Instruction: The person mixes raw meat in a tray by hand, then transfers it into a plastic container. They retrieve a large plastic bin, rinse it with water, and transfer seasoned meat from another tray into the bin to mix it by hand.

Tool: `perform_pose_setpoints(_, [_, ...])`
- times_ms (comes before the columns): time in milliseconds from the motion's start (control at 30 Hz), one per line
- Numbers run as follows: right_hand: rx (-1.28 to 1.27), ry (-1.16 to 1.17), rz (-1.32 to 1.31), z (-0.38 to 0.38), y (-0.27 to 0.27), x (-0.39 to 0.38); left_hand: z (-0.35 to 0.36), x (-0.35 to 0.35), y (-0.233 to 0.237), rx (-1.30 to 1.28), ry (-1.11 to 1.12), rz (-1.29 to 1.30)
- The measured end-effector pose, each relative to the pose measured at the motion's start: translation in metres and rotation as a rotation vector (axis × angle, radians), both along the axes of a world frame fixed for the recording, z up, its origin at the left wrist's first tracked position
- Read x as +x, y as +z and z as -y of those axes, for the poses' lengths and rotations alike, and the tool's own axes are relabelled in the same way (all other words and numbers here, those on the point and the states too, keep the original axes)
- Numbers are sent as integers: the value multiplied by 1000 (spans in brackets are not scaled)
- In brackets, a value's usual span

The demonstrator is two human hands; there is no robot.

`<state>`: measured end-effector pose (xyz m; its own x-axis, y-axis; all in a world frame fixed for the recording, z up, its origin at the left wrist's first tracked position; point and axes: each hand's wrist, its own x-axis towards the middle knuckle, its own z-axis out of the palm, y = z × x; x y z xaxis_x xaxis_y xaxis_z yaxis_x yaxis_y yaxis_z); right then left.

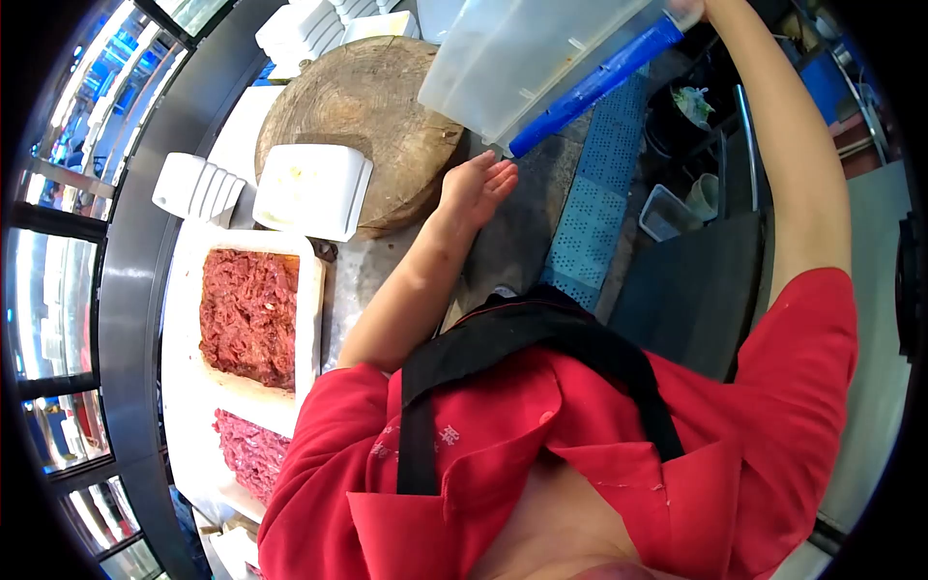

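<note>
A large translucent plastic bin [541, 68] with a bright blue strip along one side hangs tilted at the top of the head view. My right hand [690, 10], partly cut off by the top edge, grips the bin at the upper end of that strip. Below the bin's lower corner is my left hand [476, 190], palm turned up and fingers extended, with the fingertips right at that corner. Just left of it stands a round wooden chopping block [406, 126]. A stack of white trays [307, 184] overlaps the block's near edge.
Dark red minced meat [249, 314] fills a white tub on the counter at left, with pinker meat [253, 452] in another. More white trays [193, 187] lie beside the block. Blue perforated matting [587, 227] covers the floor; a small clear container [667, 215] sits at right.
</note>
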<state>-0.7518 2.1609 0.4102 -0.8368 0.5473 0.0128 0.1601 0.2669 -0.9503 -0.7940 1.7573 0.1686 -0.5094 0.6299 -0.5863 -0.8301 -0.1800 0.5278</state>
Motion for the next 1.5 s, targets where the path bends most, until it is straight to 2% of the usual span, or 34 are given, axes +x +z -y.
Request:
perform_pose_setpoints(33, [-45,-4,19,1,-6,8,-6,-2,-5,79,55,121])
perform_pose_setpoints(100, [-176,-22,59,1,-20,24,-21,5,-14,77,64,175])
perform_pose_setpoints(167, [-322,-67,87,-3,-44,51,-39,14,-17,104,82,374])
perform_pose_setpoints(200, [-377,-108,78,-5,-58,68,-50,9,-38,197,41,509])
perform_pose_setpoints(233, [-427,-92,-15,-25,-86,87,-56,9,-57,208,19,518])
perform_pose_setpoints(267, [33,-200,82,-6,-101,103,-59,11,-73,318,67,502])
perform_pose_setpoints(300, [-330,-312,2,-5,-115,117,-67,10,-84,436,120,483])
perform_pose_setpoints(333, [-555,-299,-77,-29,-151,136,-73,9,-93,447,106,483])
perform_pose_setpoints(367, [-572,-487,-111,-34,-175,153,-75,9,-102,581,68,427])
perform_pose_setpoints(400, [-733,-430,-160,-45,-202,173,-82,5,-107,709,33,364])
perform_pose_setpoints(433, [-791,-367,-171,-47,-227,191,-91,-1,-101,698,25,355])
perform_pose_setpoints(467, [-783,-163,-120,-63,-259,214,-101,-7,-85,701,1,285])
perform_pose_setpoints(500, [-1113,-189,-310,-77,-296,233,-117,-11,-63,712,-28,212])
perform_pose_setpoints(533, [-986,-529,-334,-38,-280,226,-139,-10,-33,673,30,177])
perform_pose_setpoints(600, [-1407,-588,-655,-61,-349,242,-186,-27,-20,984,-92,200])
perform_pose_setpoints(633, [-1208,-591,-466,-44,-334,245,-214,-37,-18,1102,-131,255])
perform_pose_setpoints(667, [-1217,-687,-516,-39,-339,243,-234,-38,8,875,-103,159])
perform_pose_setpoints(700, [-1152,-504,-506,-56,-382,254,-253,-37,42,649,-75,61])
perform_pose_setpoints(733, [-1156,-551,-391,-46,-373,252,-275,-38,59,621,-32,110])
perform_pose_setpoints(767, [-1110,-591,-286,-27,-343,243,-295,-42,67,587,-119,40])
perform_pose_setpoints(833, [-916,-952,276,-53,-362,259,-333,-49,68,482,-253,-387])
perform_pose_setpoints(867, [-922,-968,257,-66,-352,260,-344,-35,84,380,-153,-391])
perform_pose_setpoints(933, [-313,-1113,186,-89,-318,257,-369,-39,71,393,-341,-596])
perform_pose_setpoints(967, [150,-1051,-57,-102,-307,243,-382,-42,61,364,-397,-690])
perform_pose_setpoints(1000, [378,-969,-195,-98,-255,211,-391,-33,62,434,-379,-674])
perform_pose_setpoints(1033, [484,-842,-132,-97,-218,185,-402,-30,60,291,-361,-748])
perform_pose_setpoints(1067, [770,-684,-248,-97,-195,156,-410,-32,54,258,-377,-754])
perform_pose_setpoints(1133, [1035,-318,-175,-115,-179,112,-433,-42,46,240,-408,-744])
perform_pose_setpoints(1233, [1119,-107,-40,-147,-182,66,-453,-71,34,271,-497,-760])
perform_pose_setpoints(1333, [1071,-15,72,-170,-168,45,-478,-96,24,384,-573,-753])
perform_pose_setpoints(1433, [882,44,153,-195,-163,34,-510,-108,31,367,-623,-677])
perform_pose_setpoints(1500, [906,18,96,-212,-169,31,-534,-104,24,312,-650,-709])
